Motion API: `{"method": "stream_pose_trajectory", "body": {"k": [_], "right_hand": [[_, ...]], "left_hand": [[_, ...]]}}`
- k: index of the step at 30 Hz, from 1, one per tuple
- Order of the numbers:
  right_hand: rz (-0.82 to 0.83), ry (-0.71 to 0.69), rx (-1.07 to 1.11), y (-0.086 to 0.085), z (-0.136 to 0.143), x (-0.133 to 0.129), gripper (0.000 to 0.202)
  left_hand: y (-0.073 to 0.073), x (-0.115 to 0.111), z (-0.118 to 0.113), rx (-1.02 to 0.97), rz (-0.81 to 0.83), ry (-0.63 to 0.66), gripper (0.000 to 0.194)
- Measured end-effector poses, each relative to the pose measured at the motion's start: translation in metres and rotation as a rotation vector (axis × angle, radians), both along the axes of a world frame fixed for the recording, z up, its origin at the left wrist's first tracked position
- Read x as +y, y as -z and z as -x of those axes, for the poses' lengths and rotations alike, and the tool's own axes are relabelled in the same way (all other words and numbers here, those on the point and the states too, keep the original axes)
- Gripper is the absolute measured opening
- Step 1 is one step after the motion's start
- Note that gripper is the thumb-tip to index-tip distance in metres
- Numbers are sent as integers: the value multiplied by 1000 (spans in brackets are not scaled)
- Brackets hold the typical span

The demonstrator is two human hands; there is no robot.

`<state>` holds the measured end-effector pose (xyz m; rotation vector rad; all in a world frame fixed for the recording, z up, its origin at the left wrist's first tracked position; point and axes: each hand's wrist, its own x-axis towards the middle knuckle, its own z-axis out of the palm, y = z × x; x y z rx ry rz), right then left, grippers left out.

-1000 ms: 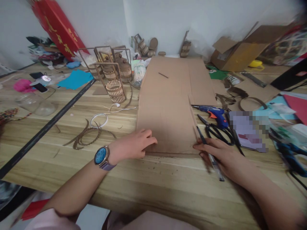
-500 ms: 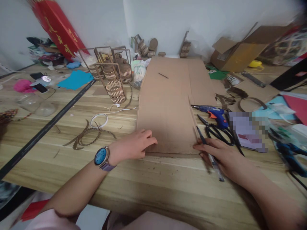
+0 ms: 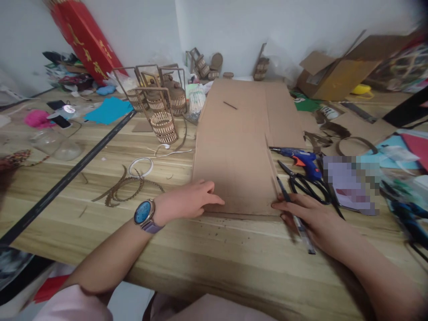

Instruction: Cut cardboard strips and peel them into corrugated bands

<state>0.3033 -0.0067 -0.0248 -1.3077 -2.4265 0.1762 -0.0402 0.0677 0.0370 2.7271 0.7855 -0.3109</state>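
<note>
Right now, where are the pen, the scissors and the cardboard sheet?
Pen (image 3: 302,232): head view, on its clear barrel.
Scissors (image 3: 290,173): head view, near the base of the blades.
Cardboard sheet (image 3: 234,154): head view, on its bare middle.

Beyond the wooden table (image 3: 214,263), plain pale walls (image 3: 234,35), with a faint vertical line (image 3: 178,26) above its far edge, corner or seam hard to tell. On the table's top, streaked light-brown grain and, across its left part, a straight black strip (image 3: 67,179). Over the table, soft, muted light, dimmer toward its near edge.
</note>
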Motion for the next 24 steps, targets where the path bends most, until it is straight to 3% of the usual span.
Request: {"method": "stream_pose_trajectory", "body": {"k": [6,11,20,24], "right_hand": [[50,8,55,8,-6,1,28],[26,-2,47,6,-5,2,28],[-54,-11,44,-12,0,1,29],[-45,149,77,-28,10,-9,30]], "left_hand": [[-13,16,-17,149,20,99,70],[-20,24,-38,188,-18,200,77],[-23,33,-52,335,74,259,97],[-20,37,-53,360,106,264,99]]}}
